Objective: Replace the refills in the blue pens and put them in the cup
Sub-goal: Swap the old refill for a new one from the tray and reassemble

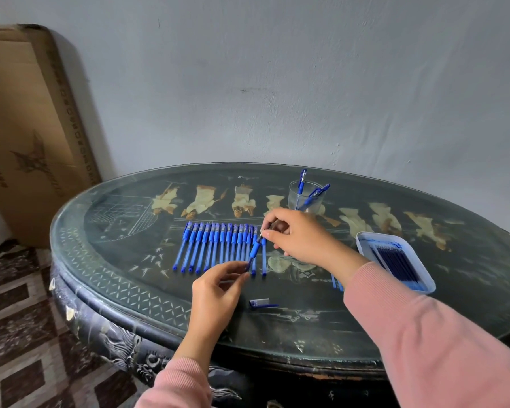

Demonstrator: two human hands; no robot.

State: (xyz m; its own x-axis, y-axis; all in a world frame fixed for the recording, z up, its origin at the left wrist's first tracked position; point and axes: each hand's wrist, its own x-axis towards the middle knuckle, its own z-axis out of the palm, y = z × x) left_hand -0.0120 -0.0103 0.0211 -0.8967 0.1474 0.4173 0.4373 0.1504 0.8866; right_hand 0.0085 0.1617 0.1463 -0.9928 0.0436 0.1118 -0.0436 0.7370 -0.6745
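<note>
Several capped blue pens (pixel 215 245) lie in a row on the dark oval table (pixel 130 295). My left hand (pixel 218 293) pinches the lower end of one uncapped blue pen (pixel 254 251), held tilted above the row. My right hand (pixel 295 234) pinches its tip end with thumb and forefinger. A loose blue pen cap (pixel 261 303) lies near the front edge. A clear cup (pixel 305 198) behind my right hand holds three blue pens. At right, a white tray (pixel 427 279) holds several blue refills (pixel 395 260).
Two thin blue refills (pixel 335 282) lie on the table, partly hidden under my right forearm. A large cardboard box (pixel 27 128) leans against the wall at left. The grey wall runs close behind the table. Patterned floor tiles show at lower left.
</note>
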